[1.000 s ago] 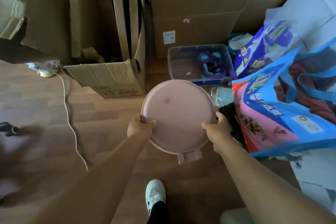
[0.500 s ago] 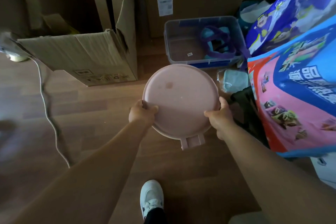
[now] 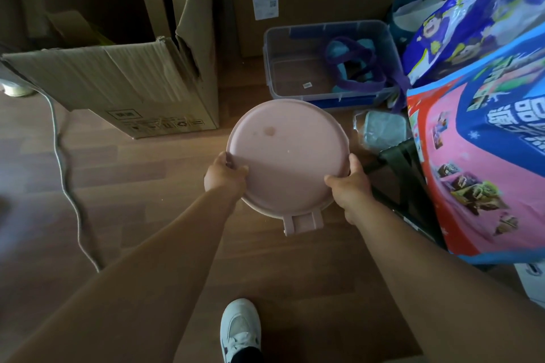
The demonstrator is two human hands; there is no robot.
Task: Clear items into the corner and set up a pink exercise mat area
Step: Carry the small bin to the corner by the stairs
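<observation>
Gripping the pink bin (image 3: 287,156) between them, left hand (image 3: 225,177) and right hand (image 3: 349,188) on opposite rims.

The single head-worn camera looks forward and steeply down along both forearms, close enough that the left hand (image 3: 225,178) and right hand (image 3: 351,186), gripping a pink lidded bin (image 3: 286,156), sit mid-frame. Beyond the fingers it faces a cardboard box (image 3: 132,82) and a clear tub (image 3: 324,25). Nearer than the fingers it takes in a white shoe (image 3: 240,324) on the wooden floor (image 3: 147,186).
</observation>
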